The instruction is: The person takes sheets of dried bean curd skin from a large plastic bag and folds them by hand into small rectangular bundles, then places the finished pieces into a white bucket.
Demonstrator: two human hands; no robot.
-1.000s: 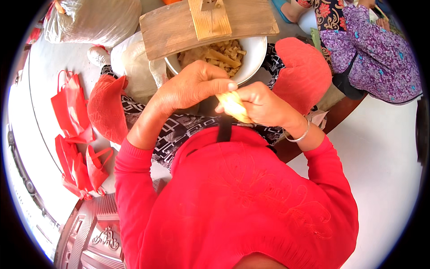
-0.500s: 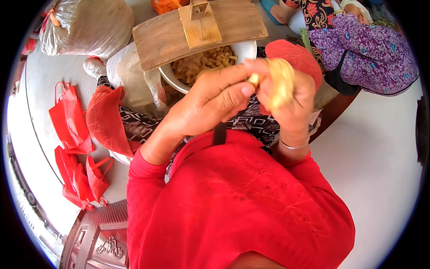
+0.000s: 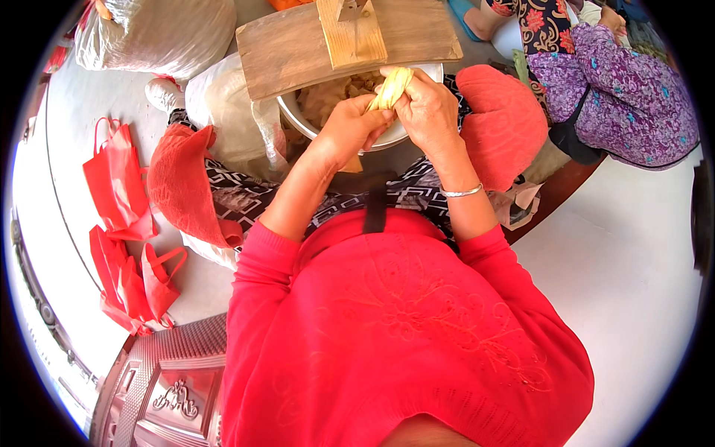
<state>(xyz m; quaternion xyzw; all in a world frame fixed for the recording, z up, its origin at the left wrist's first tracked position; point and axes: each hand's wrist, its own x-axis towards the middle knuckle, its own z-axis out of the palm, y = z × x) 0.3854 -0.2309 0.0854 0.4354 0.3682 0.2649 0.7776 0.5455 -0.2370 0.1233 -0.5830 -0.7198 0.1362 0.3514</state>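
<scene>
A pale yellow, folded bundle [image 3: 393, 87] of what look like soft leafy strips is held between my two hands, above a white basin [image 3: 307, 134]. My left hand [image 3: 348, 128] pinches its lower left end with thumb and fingers. On the other side, my right hand [image 3: 430, 112] is closed around the bundle's right part, and a silver bangle [image 3: 462, 191] sits on that wrist. Light brown chopped pieces [image 3: 328, 98] lie in the basin, partly hidden by my hands. Just beyond my hands, a wooden board [image 3: 424, 33] rests across the basin, with a lighter wood block [image 3: 350, 37] carrying an upright metal blade.
My knees, with red pads [image 3: 503, 127], flank the basin. Several red bags [image 3: 119, 186] and a large full sack [image 3: 156, 37] are on the floor to the left. Another person in purple floral clothing [image 3: 633, 89] sits at the far right.
Both hands have moved away from my body, down toward the basin, with the yellow bundle. The bundle has gone from a blurred loop over my right hand to a compact fold between both hands.
</scene>
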